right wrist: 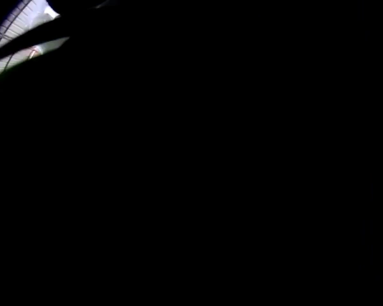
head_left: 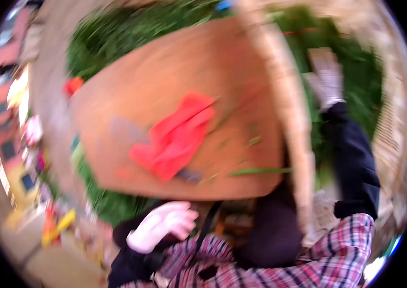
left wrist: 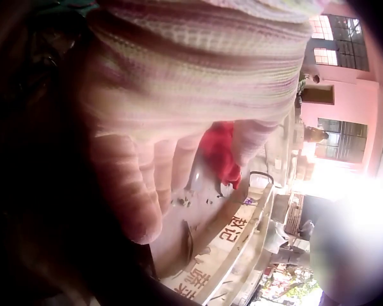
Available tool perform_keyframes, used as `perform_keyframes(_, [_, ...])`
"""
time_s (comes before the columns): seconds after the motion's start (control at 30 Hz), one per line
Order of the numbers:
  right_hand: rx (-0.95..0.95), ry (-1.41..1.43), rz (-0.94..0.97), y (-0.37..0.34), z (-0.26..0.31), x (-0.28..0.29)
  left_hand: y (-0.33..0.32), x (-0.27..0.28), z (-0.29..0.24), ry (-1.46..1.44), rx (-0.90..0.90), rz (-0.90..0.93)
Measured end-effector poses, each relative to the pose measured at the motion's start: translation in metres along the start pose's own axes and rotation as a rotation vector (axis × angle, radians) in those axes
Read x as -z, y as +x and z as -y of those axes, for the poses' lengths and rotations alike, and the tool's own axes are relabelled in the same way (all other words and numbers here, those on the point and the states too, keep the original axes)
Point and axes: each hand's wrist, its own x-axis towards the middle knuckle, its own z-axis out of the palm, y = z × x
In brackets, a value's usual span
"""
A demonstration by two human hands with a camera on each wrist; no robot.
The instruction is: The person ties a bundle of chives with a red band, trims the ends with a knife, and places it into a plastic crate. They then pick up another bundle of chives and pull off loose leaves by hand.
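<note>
In the head view my right hand (head_left: pixel 329 79), in a pale glove, lies with extended fingers on a heap of long green stalks (head_left: pixel 362 91) at the right. My left hand (head_left: pixel 162 225) hangs in front of the near table edge, its fingers loosely bent and holding nothing. From the left wrist its ribbed, fingerless glove (left wrist: pixel 198 76) and bare fingertips (left wrist: pixel 140 223) show up close. On the brown table (head_left: pixel 131 81) a crumpled red cloth (head_left: pixel 179 137) lies between the hands. The right wrist view is almost wholly dark, so the right hand's underside is hidden.
A pale board (head_left: pixel 290 96) divides the tabletop from the heap. More greens (head_left: pixel 131 36) lie beyond the table, and others (head_left: pixel 117 197) at its near left. Loose leaf bits and a long green blade (head_left: pixel 259 171) are strewn on the tabletop. The head view is blurred.
</note>
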Motion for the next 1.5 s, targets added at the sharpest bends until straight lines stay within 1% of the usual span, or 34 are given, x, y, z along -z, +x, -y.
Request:
perform_keyframes(0.03, [0.018,0.022,-0.005,0.000,-0.018,-0.019,-0.003,0.000,0.001,-0.011,0.044,-0.008])
perform_keyframes(0.1, [0.072,0.014,-0.114,0.002,-0.019,-0.016,-0.021,0.009,0.021,-0.108,-0.067,0.042])
perform_keyframes(0.13, [0.128,-0.080,-0.059,0.008,-0.040,-0.023,-0.035,0.010,0.031,-0.186,-0.083,0.033])
perform_keyframes(0.17, [0.158,-0.174,-0.042,0.014,-0.043,-0.022,-0.049,0.013,0.041,-0.260,-0.116,0.050])
perform_keyframes(0.2, [0.189,-0.267,-0.028,0.021,-0.044,-0.020,-0.061,0.021,0.055,-0.431,-0.133,0.147])
perform_keyframes(0.23, [0.187,-0.344,-0.034,0.021,-0.038,-0.009,-0.078,0.024,0.070,-0.422,-0.178,0.146])
perform_keyframes(0.3, [0.059,-0.051,0.099,0.012,-0.049,-0.036,-0.100,0.040,0.108,-0.366,-0.274,0.096])
perform_keyframes(0.37, [0.092,0.170,0.054,0.010,-0.054,-0.024,-0.136,0.047,0.130,-0.289,-0.376,0.023])
perform_keyframes(0.4, [0.013,0.216,0.129,0.010,-0.055,-0.007,-0.155,0.053,0.144,-0.279,-0.449,-0.027])
perform_keyframes(0.43, [0.023,0.142,0.105,0.008,-0.051,0.012,-0.173,0.063,0.161,-0.340,-0.484,-0.099])
perform_keyframes(0.5, [0.170,0.124,0.030,0.003,-0.058,0.045,-0.212,0.080,0.186,-0.303,-0.556,-0.358])
perform_keyframes(0.57, [0.117,0.169,-0.011,-0.014,-0.054,0.076,-0.234,0.115,0.236,-0.549,-0.806,-0.389])
perform_keyframes(0.6, [0.101,0.225,-0.011,-0.027,-0.032,0.105,-0.244,0.134,0.260,-0.651,-0.888,-0.408])
perform_keyframes(0.63, [0.087,0.282,-0.011,-0.041,-0.010,0.134,-0.254,0.151,0.285,-0.691,-0.917,-0.492])
perform_keyframes(0.67, [0.101,0.280,-0.019,-0.049,-0.004,0.150,-0.260,0.164,0.305,-0.774,-0.951,-0.557])
perform_keyframes(0.7, [0.114,0.275,-0.027,-0.056,-0.012,0.158,-0.265,0.177,0.324,-0.859,-0.981,-0.620])
perform_keyframes(0.73, [0.134,0.294,-0.024,-0.061,-0.024,0.165,-0.265,0.186,0.341,-0.817,-0.993,-0.697])
perform_keyframes(0.77, [0.154,0.308,-0.022,-0.066,-0.030,0.173,-0.262,0.203,0.365,-0.811,-0.975,-0.751])
perform_keyframes(0.83, [-0.036,0.575,0.086,-0.082,-0.027,0.192,-0.250,0.236,0.405,-0.795,-0.922,-0.851])
perform_keyframes(0.87, [-0.138,0.699,0.147,-0.087,-0.018,0.200,-0.243,0.247,0.409,-0.709,-0.755,-1.020])
perform_keyframes(0.9, [-0.070,0.564,0.103,-0.092,-0.011,0.206,-0.219,0.272,0.433,-0.519,-0.733,-1.134])
perform_keyframes(0.97, [0.065,0.273,0.028,-0.108,0.002,0.226,-0.199,0.287,0.428,-0.001,-0.479,-1.241])
perform_keyframes(1.0, [0.059,0.352,0.088,-0.116,0.016,0.237,-0.177,0.297,0.431,0.241,-0.496,-1.243])
perform_keyframes(1.03, [0.018,0.205,0.130,-0.121,0.034,0.250,-0.156,0.306,0.435,0.488,-0.515,-1.239])
perform_keyframes(1.1, [-0.129,0.231,0.190,-0.135,0.078,0.263,-0.121,0.312,0.437,0.766,-0.472,-1.127])
perform_keyframes(1.13, [-0.135,0.253,0.241,-0.138,0.090,0.269,-0.115,0.304,0.441,0.897,-0.459,-1.093])
perform_keyframes(1.17, [-0.120,0.325,0.247,-0.138,0.090,0.268,-0.111,0.298,0.443,0.930,-0.414,-1.039])
perform_keyframes(1.23, [-0.084,0.241,0.292,-0.136,0.101,0.279,-0.127,0.285,0.443,0.700,-0.074,-0.679])
perform_keyframes(1.27, [-0.075,0.258,0.319,-0.134,0.103,0.282,-0.133,0.278,0.453,0.705,-0.095,-0.712])
perform_keyframes(1.3, [-0.077,0.258,0.312,-0.134,0.102,0.283,-0.136,0.275,0.471,0.714,-0.167,-0.725])
perform_keyframes(1.37, [-0.077,0.259,0.305,-0.135,0.117,0.285,-0.162,0.272,0.482,0.757,-0.045,-0.651])
perform_keyframes(1.4, [-0.092,0.184,0.312,-0.136,0.126,0.288,-0.177,0.270,0.482,0.743,0.031,-0.575])
perform_keyframes(1.47, [-0.094,0.222,0.341,-0.134,0.132,0.280,-0.197,0.270,0.496,0.753,0.189,-0.452])
perform_keyframes(1.5, [-0.099,0.243,0.353,-0.137,0.132,0.277,-0.207,0.271,0.503,0.711,0.263,-0.452])
